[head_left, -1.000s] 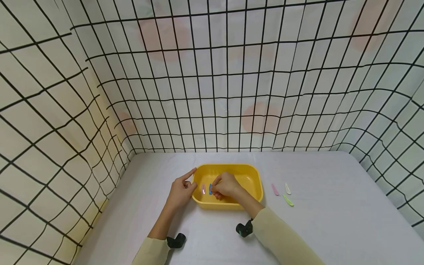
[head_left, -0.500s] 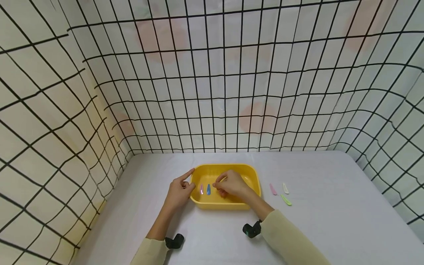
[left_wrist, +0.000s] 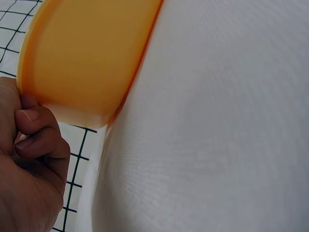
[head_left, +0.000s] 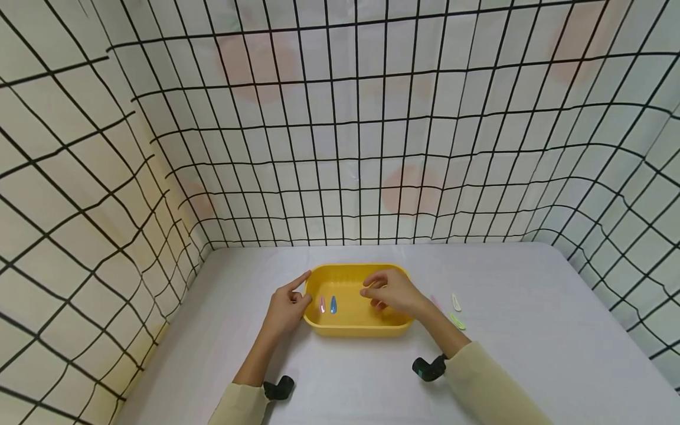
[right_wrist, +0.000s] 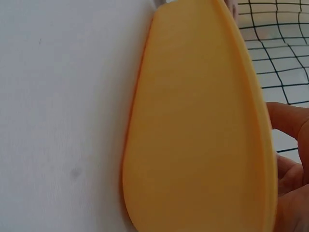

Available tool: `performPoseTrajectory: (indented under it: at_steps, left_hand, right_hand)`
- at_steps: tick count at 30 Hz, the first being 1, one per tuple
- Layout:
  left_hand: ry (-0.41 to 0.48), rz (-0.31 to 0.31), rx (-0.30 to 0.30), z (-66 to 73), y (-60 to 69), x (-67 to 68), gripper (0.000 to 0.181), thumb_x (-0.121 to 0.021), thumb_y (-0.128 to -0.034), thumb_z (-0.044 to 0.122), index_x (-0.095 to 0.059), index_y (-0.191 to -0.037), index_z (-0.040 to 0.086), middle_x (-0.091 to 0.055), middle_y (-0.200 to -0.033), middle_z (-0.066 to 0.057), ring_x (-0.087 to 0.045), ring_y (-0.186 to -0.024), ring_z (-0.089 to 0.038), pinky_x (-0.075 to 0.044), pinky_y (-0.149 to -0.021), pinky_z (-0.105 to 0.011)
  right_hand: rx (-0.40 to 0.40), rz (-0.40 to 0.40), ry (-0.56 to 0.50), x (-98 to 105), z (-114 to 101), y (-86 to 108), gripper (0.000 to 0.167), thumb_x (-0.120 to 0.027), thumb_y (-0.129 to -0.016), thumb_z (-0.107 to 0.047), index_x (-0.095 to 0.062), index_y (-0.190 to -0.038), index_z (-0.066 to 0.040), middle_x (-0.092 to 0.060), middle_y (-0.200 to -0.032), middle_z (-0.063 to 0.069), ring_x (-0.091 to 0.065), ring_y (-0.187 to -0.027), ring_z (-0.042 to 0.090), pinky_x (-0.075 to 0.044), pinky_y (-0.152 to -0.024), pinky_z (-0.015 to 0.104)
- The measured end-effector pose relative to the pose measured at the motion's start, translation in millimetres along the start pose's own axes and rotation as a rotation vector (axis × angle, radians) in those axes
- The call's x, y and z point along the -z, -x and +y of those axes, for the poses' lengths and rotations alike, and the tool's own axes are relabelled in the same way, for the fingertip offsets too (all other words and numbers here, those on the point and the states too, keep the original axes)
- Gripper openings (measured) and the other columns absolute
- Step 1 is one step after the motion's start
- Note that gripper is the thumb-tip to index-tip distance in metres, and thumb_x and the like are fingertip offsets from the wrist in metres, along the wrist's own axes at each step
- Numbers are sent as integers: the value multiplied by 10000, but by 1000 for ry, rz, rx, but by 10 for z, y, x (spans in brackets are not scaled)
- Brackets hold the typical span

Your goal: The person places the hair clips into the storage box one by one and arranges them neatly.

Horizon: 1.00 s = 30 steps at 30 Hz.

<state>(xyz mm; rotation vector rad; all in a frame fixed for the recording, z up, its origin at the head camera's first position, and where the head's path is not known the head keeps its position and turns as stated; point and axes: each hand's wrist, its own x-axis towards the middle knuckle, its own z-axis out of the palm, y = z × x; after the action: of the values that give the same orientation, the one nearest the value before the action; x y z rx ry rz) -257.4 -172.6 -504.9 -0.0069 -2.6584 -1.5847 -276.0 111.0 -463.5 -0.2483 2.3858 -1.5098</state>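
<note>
A yellow tray stands on the white tabletop. Inside it, toward the left end, a pink hair clip and a blue hair clip lie side by side. My left hand holds the tray's left end, index finger along the rim; the left wrist view shows the other fingers curled against the tray wall. Over the tray's right half hovers my right hand, fingers loosely bent, nothing visible between them. In the right wrist view those fingers are partly hidden behind the tray wall.
Right of the tray lie a white hair clip, a green hair clip and another pink hair clip, partly covered by the right forearm. White walls with a black grid enclose the table's back and sides.
My right hand has let go of the blue clip, which stays beside the pink one in the tray. That hand has lifted and moved right. The left hand keeps its place.
</note>
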Motion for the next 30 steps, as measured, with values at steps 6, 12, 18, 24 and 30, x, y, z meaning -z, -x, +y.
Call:
performPoseTrajectory:
  at_steps: [6,12,18,24,30]
  left_hand:
    - [-1,0,-3,2,5,0,583,-659,-908,163,-587,-1469,304,-478,-556,8,-395,-473,-141,-363,-465,-211]
    - [-6,3,3,7,5,6,585,-655,-908,163,-584,-1472,304,-476,-566,5,-399,-481,-143,-371,-469,-213]
    - [-3,5,19,2,1,2,591,-649,-908,158,-579,-1477,299,-474,-574,5,-405,-488,-146,-379,-472,-212]
    - [-3,5,4,1,4,2,588,-651,-909,155,-581,-1477,292,-474,-566,6,-395,-480,-143,-366,-468,-206]
    - [-3,4,6,0,1,1,586,-652,-909,166,-582,-1475,298,-474,-567,4,-397,-480,-145,-370,-467,-208]
  right_hand:
    - [61,27,58,244,43,127,419,-766,-917,-284,-684,-1218,-5,-740,-1018,136,-705,-770,284,-620,-677,351]
    - [70,48,54,483,93,261,461,-760,-922,-292,-665,-1261,7,-732,-1105,195,-696,-860,373,-606,-689,316]
    - [39,86,70,678,134,372,450,-741,-937,-286,-660,-1277,-2,-725,-1113,177,-680,-807,247,-611,-690,338]
    - [17,123,127,889,209,477,403,-714,-959,-298,-667,-1250,-23,-726,-1078,182,-695,-831,311,-619,-713,390]
    - [-1,164,166,1096,340,568,454,-693,-972,-328,-643,-1282,0,-714,-1119,215,-692,-905,346,-601,-706,287]
